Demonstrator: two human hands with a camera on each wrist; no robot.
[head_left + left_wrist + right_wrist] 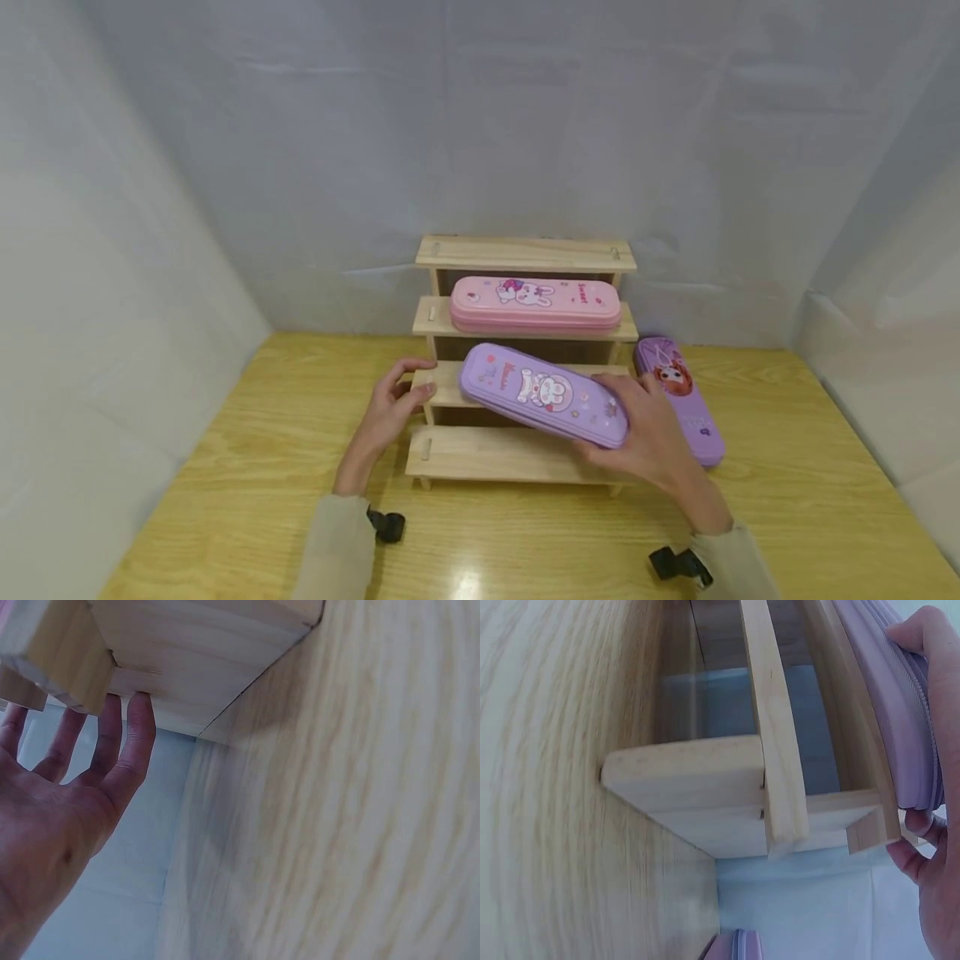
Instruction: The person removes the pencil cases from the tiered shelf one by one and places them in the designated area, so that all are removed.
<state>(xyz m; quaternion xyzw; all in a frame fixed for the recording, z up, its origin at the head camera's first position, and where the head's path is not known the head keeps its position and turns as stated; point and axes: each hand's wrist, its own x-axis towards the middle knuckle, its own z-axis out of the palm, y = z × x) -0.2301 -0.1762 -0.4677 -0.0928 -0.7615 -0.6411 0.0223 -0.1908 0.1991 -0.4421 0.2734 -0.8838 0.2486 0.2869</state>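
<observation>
A purple pencil case with a bunny print is in my right hand, which grips its right end, thumb at the front. It slants over the second step from the bottom of a wooden stepped rack; its zipped side shows in the right wrist view. At the rack's left end, my left hand rests against that second step. Its fingers extend to the rack's side panel in the left wrist view. A pink pencil case lies flat on the step above.
Another purple pencil case, with a doll-like picture, lies on the wooden table against the rack's right side. White cloth walls enclose the back and both sides. The rack's top step stands near the back cloth.
</observation>
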